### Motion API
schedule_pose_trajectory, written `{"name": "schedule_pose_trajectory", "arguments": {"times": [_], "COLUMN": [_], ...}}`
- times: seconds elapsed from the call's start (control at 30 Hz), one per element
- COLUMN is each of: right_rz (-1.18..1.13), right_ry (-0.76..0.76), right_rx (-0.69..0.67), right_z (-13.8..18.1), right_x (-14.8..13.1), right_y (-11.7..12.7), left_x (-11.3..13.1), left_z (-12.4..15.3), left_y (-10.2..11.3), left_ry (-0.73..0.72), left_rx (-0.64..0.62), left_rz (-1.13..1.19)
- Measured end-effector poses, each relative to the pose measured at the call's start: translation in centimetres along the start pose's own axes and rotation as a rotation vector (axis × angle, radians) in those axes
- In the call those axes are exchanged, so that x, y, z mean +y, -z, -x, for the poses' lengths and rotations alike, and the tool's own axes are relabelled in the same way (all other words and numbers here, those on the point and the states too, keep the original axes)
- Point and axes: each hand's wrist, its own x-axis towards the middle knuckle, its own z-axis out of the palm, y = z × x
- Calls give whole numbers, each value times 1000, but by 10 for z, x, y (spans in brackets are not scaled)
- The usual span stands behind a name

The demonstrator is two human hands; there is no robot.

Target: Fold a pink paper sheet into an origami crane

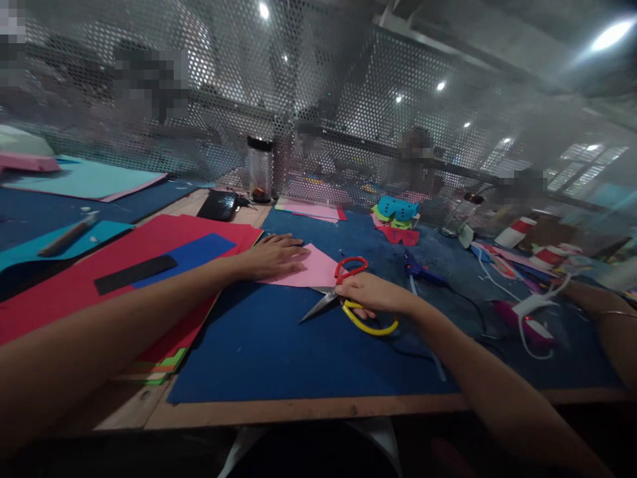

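My left hand [273,255] lies flat, fingers stretched out, on a pink foam sheet [314,269] that rests on the blue table mat [279,345]. My right hand [371,293] is closed round the handles of scissors [348,292] with one red and one yellow loop; the steel blades point left and touch the pink sheet's near edge. A stack of red sheets [74,285] with a blue sheet [192,255] and a black strip [134,273] on top lies under my left forearm.
A blue glue gun [423,271] with its cable lies right of the scissors. Cut foam shapes [397,219], a clear jar [259,169], a black pouch [217,204] and a perforated metal screen [348,119] stand behind. Another person's arm [602,305] rests at the right amid cups and scraps.
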Motion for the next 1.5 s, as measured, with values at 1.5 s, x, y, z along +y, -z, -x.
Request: {"name": "schedule_pose_trajectory", "arguments": {"times": [1.5], "right_rz": [16], "right_ry": [-31], "right_rx": [-4], "right_z": [-3], "right_x": [-21], "right_y": [-11], "left_x": [-2], "left_z": [3], "left_y": [6], "left_ry": [-5], "left_rx": [70], "left_rz": [67]}}
